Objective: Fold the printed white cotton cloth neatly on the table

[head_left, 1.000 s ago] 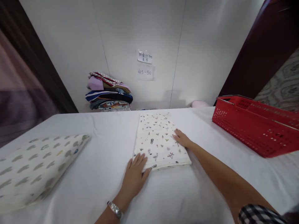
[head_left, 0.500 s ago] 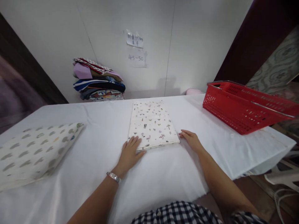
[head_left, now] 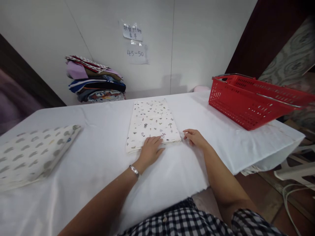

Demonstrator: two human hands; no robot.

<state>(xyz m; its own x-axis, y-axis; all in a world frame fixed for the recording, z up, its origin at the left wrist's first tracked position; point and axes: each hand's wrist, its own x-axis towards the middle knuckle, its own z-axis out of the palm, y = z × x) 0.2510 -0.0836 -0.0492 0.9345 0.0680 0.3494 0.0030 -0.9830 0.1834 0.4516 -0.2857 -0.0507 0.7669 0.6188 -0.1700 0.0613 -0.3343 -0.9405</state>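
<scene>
left hand (head_left: 150, 151) lies flat, fingers spread, on the near edge of the folded printed cloth (head_left: 152, 121) — a soft flat rectangle mid-table (head_left: 103, 154). right hand (head_left: 195, 138) open, gripping nothing, at its near right corner.

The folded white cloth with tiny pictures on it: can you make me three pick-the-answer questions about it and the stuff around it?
1. Where is the red plastic basket?
A. far right of the white-covered table
B. on the floor
C. on the stack of clothes

2. How many hands touch the folded white patterned cloth?
A. none
B. one
C. two

3. How does that cloth lie?
A. crumpled
B. hanging off the edge
C. folded flat

Answers:
1 A, it stands on the table's far right part.
2 B, the left hand rests on its near edge, while the right hand lies on the table just beside its corner.
3 C, it is a neat flat rectangle.
</scene>
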